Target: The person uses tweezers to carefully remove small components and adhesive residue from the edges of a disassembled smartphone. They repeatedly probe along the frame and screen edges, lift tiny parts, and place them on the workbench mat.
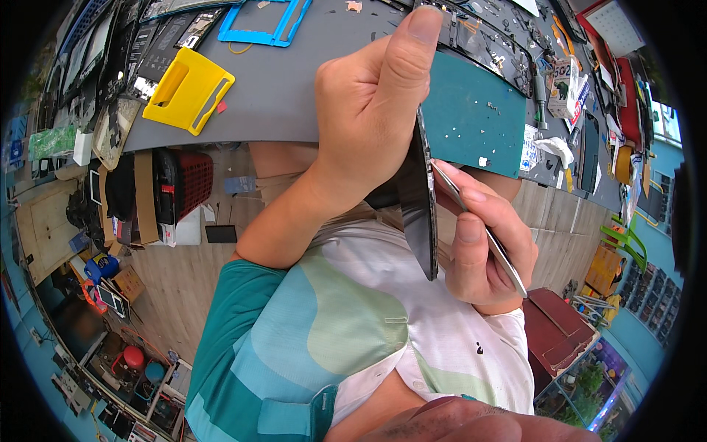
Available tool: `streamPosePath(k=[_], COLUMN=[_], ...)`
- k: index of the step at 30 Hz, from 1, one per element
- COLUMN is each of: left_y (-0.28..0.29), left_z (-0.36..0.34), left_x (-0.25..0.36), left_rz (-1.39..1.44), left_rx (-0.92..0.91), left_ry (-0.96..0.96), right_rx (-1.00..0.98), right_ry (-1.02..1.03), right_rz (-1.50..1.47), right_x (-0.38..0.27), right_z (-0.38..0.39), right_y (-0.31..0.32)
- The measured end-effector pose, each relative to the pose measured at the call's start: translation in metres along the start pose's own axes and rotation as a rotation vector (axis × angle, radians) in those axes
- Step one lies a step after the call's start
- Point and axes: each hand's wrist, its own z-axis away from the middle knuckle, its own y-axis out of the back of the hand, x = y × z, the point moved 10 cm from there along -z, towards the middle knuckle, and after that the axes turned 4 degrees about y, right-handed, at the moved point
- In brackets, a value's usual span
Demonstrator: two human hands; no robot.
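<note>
My left hand (362, 118) grips a dark phone (418, 214) at its upper end, with the thumb pointing up. The phone stands on edge, its glossy black face turned to the left, and its lower end hangs free in front of my shirt. In my right hand (486, 254), thin metal tweezers (487, 234) are pinched between thumb and fingers. Their pointed tip meets the phone's side edge; whether it is inserted there I cannot tell. The fingers of my left hand behind the phone are mostly hidden.
A teal mat (475, 118) with small scraps lies on the grey table (280, 96). Yellow (190, 90) and blue (266, 35) plastic frames lie at the left. Phone parts crowd both sides; a small white box (563, 88) stands at the right. A red basket (193, 184) is below the table.
</note>
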Motion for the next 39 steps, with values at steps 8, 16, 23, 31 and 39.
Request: streamPosePath(k=[8, 16, 23, 31, 39], left_y=[-0.0018, -0.0004, 0.0001, -0.0014, -0.0015], left_z=[0.0008, 0.0008, 0.0005, 0.0006, 0.0001], left_x=[0.0038, 0.0028, -0.0008, 0.0019, 0.0021], left_rz=[-0.006, -0.045, -0.029, -0.020, -0.010], left_rx=[-0.005, 0.003, -0.010, 0.005, 0.016], left_ry=[-0.026, 0.015, -0.002, 0.000, -0.016], right_rx=[-0.001, 0.000, 0.012, -0.004, -0.011], right_ry=[-0.002, 0.016, 0.019, 0.028, 0.029], right_rz=[0.004, 0.005, 0.006, 0.024, 0.039], right_x=[-0.0002, -0.0008, 0.0002, -0.0019, -0.0025], right_z=[0.0006, 0.0002, 0.0006, -0.0006, -0.0005], right_y=[-0.0007, -0.0001, -0.0003, -0.0016, -0.0011])
